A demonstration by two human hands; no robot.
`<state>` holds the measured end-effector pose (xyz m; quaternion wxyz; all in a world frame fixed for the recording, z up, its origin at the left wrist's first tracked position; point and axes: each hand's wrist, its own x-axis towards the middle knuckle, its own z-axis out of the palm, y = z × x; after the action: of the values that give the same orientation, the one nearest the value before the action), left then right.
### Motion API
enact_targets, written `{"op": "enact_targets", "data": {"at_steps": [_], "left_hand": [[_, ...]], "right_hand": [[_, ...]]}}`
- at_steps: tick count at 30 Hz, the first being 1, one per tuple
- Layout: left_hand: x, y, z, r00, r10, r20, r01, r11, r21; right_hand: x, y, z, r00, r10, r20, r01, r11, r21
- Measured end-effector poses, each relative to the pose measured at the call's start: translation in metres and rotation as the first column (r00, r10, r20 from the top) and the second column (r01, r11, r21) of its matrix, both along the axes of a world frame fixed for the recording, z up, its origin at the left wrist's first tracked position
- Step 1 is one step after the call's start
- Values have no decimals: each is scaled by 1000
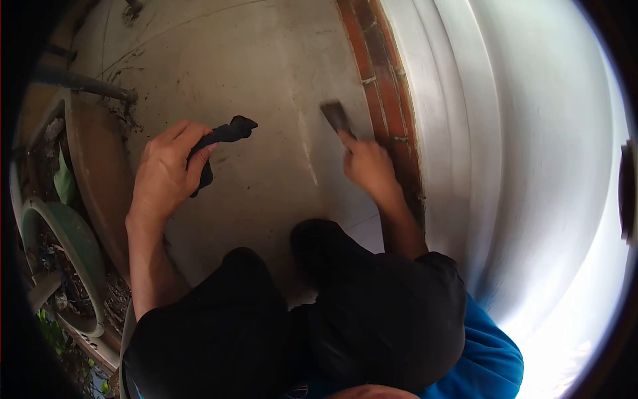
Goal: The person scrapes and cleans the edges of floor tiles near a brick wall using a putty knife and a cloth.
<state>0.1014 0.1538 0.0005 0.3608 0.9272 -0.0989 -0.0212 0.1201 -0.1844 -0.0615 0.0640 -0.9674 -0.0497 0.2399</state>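
A crumpled black cloth (229, 131) is pinched between the thumb and fingers of my left hand (167, 166). One end sticks out to the right and another part hangs below the palm, over the grey floor (266, 80). My right hand (371, 166), closed and a little blurred, grips a short flat scraper (337, 118) by its handle. Its dark, widening blade points up and left, close beside the brick strip (382, 73). A pale streak (307, 149) runs along the floor between my hands.
Along the right rises a white wall (478, 133) with a stepped base. At left stand a brown planter (100, 173), a green pot (73, 233) with soil and a grey metal leg (100, 85). Dirt crumbs lie near that leg. My black-clad knees (385, 312) are in front.
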Motion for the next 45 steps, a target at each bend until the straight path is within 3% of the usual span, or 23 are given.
{"op": "enact_targets", "data": {"at_steps": [5,8,14,18,20,24,29,32,36,39,45], "left_hand": [[-2,8,-6,999,40,27,-39,999,-20],[-3,10,-3,998,60,35,-59,998,-20],[-5,10,-3,998,42,39,-41,999,-6],[-3,5,0,1000,22,-6,-22,1000,18],[-2,3,0,1000,26,-12,-26,1000,11],[-4,2,-2,1000,20,-17,-20,1000,-24],[-6,8,0,999,38,-13,-38,999,-31],[-4,9,3,999,38,11,-37,999,-26],[-6,7,-1,1000,25,-12,-25,999,-20],[-6,4,-2,1000,8,-14,-8,1000,13],[-4,2,2,999,5,-44,-5,1000,-13]], "right_hand": [[77,31,-18,989,82,119,-91,993,72],[63,16,-29,981,73,181,-93,990,104],[-38,-15,11,1000,7,16,-8,999,45],[-35,-12,6,998,-53,42,52,999,14],[2,2,-1,998,-46,40,43,997,69],[103,34,-36,978,67,199,-94,988,126],[150,62,-12,994,71,78,-76,996,57],[106,40,-17,982,99,163,-116,988,100],[14,26,16,999,45,-25,-44,998,36],[-5,30,16,999,-43,-22,43,999,12],[115,64,-14,995,74,62,-77,995,58]]}}
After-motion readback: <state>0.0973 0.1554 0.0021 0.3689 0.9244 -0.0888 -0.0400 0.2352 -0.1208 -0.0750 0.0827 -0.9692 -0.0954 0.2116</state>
